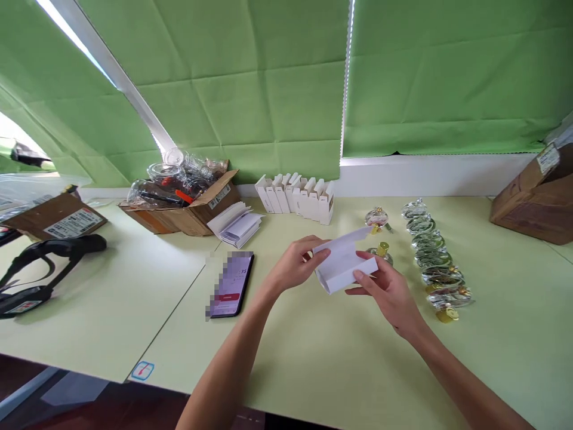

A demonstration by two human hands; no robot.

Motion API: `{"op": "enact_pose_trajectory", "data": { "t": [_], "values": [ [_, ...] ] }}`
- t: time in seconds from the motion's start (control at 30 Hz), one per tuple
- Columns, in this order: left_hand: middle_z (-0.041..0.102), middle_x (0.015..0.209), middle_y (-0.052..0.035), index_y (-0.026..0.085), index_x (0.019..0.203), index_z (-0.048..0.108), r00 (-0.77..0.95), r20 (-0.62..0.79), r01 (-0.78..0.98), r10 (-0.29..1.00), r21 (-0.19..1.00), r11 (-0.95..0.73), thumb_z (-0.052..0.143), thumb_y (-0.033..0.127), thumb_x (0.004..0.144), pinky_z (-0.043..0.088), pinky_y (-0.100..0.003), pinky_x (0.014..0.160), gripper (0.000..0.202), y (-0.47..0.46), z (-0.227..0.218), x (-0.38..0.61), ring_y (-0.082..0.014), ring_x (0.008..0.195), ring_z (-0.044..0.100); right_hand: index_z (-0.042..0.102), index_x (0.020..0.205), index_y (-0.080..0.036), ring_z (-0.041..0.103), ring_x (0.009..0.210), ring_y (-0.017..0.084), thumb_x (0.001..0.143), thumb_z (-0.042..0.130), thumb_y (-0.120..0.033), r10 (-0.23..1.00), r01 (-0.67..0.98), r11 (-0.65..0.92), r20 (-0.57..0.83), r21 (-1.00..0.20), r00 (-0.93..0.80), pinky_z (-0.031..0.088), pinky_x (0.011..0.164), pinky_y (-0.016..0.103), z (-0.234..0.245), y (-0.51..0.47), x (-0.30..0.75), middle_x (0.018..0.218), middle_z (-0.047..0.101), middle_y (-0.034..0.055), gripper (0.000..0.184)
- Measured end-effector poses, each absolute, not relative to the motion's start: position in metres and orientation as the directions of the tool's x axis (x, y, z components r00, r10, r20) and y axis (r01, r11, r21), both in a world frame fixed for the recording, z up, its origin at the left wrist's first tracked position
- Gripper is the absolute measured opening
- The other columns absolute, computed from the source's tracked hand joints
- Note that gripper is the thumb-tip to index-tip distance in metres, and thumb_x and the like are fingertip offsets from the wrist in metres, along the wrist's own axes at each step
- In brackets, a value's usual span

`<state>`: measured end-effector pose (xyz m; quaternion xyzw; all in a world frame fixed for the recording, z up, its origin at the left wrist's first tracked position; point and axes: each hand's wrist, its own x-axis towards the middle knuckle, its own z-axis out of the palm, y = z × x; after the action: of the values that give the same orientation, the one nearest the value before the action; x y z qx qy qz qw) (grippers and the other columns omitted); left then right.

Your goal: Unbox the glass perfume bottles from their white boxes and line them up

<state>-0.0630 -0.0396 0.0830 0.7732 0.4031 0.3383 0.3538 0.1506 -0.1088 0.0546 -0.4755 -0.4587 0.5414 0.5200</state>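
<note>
A partly folded white paper box (342, 263) is held above the table between both hands, its flaps spread. My left hand (298, 263) pinches its left edge, thumb on the inner face. On the right side, my right hand (387, 289) grips the lower panel, thumb on top and fingers beneath. Just behind the box lie small bottles with gold caps, one bottle (376, 218) in full view and another gold-capped bottle (382, 249) partly hidden by the box and my right hand. A row of similar clear bottles (432, 251) runs along the right.
Several white boxes (295, 197) stand in a row at the back, beside a stack of flat white cartons (237, 226). A phone (230, 283) lies left of my hands. Cardboard boxes (183, 218) and a black headset strap (49, 269) occupy the left; another cardboard box (537, 197) sits far right.
</note>
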Motion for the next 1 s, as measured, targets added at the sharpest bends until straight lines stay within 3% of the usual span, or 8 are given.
{"op": "enact_pose_trajectory", "data": {
  "t": [0.13, 0.3, 0.5, 0.7, 0.83, 1.0],
  "values": [
    [0.064, 0.13, -0.0089, 0.028, 0.122, 0.071, 0.529, 0.175, 0.344, 0.83, 0.85, -0.398, 0.054, 0.048, 0.095, 0.051, -0.024, 0.069, 0.038, -0.043, 0.09, -0.063, -0.0214, 0.107, 0.064, 0.069, 0.108, -0.02, 0.07, 0.091, 0.023, 0.078, 0.078, -0.05, 0.999, -0.184, -0.038, -0.039, -0.982, 0.003, 0.067, 0.082, 0.047, 0.057, -0.107, 0.155, 0.104, 0.07, 0.0063, 0.043],
    [0.053, 0.147, -0.0099, 0.029, 0.125, 0.069, 0.601, 0.111, 0.278, 0.792, 0.9, -0.336, 0.068, 0.053, 0.084, 0.054, -0.032, 0.087, 0.048, -0.041, 0.088, -0.067, -0.0293, 0.127, 0.056, 0.07, 0.104, -0.019, 0.071, 0.092, 0.024, 0.08, 0.077, -0.05, 0.999, -0.207, -0.038, -0.036, -0.978, -0.013, 0.065, 0.084, 0.047, 0.061, -0.106, 0.159, 0.097, 0.072, 0.0065, 0.04],
    [0.052, 0.148, -0.0107, 0.031, 0.137, 0.06, 0.679, 0.099, 0.181, 0.728, 0.938, -0.296, 0.086, 0.041, 0.069, 0.056, -0.036, 0.092, 0.074, -0.04, 0.084, -0.066, -0.029, 0.123, 0.057, 0.071, 0.104, -0.019, 0.07, 0.091, 0.024, 0.078, 0.078, -0.05, 1.0, -0.212, -0.029, -0.029, -0.977, 0.0, 0.065, 0.081, 0.044, 0.064, -0.104, 0.161, 0.101, 0.072, 0.007, 0.041],
    [0.055, 0.141, -0.011, 0.029, 0.128, 0.068, 0.687, 0.128, 0.107, 0.715, 0.956, -0.275, 0.086, 0.035, 0.071, 0.059, -0.036, 0.085, 0.06, -0.038, 0.079, -0.063, -0.0274, 0.116, 0.06, 0.066, 0.117, -0.021, 0.071, 0.095, 0.027, 0.079, 0.077, -0.049, 1.0, -0.237, -0.025, -0.028, -0.971, 0.006, 0.065, 0.079, 0.045, 0.064, -0.104, 0.163, 0.107, 0.072, 0.0079, 0.049],
    [0.057, 0.139, -0.0096, 0.031, 0.135, 0.062, 0.694, 0.101, 0.11, 0.713, 0.964, -0.244, 0.088, 0.034, 0.068, 0.059, -0.035, 0.082, 0.072, -0.039, 0.073, -0.058, -0.0255, 0.109, 0.062, 0.059, 0.126, -0.024, 0.07, 0.101, 0.027, 0.084, 0.074, -0.044, 0.998, -0.27, -0.011, 0.007, -0.963, -0.065, 0.063, 0.085, 0.046, 0.063, -0.106, 0.163, 0.113, 0.073, 0.0072, 0.049],
    [0.054, 0.144, -0.0102, 0.029, 0.134, 0.063, 0.66, 0.185, 0.092, 0.729, 0.942, -0.322, 0.089, 0.037, 0.068, 0.058, -0.037, 0.087, 0.072, -0.04, 0.067, -0.049, -0.0298, 0.119, 0.059, 0.045, 0.143, -0.03, 0.071, 0.102, 0.026, 0.09, 0.068, -0.041, 0.991, -0.375, 0.009, 0.057, -0.927, -0.117, 0.06, 0.09, 0.051, 0.065, -0.106, 0.162, 0.117, 0.073, 0.006, 0.058]
  ]
}}
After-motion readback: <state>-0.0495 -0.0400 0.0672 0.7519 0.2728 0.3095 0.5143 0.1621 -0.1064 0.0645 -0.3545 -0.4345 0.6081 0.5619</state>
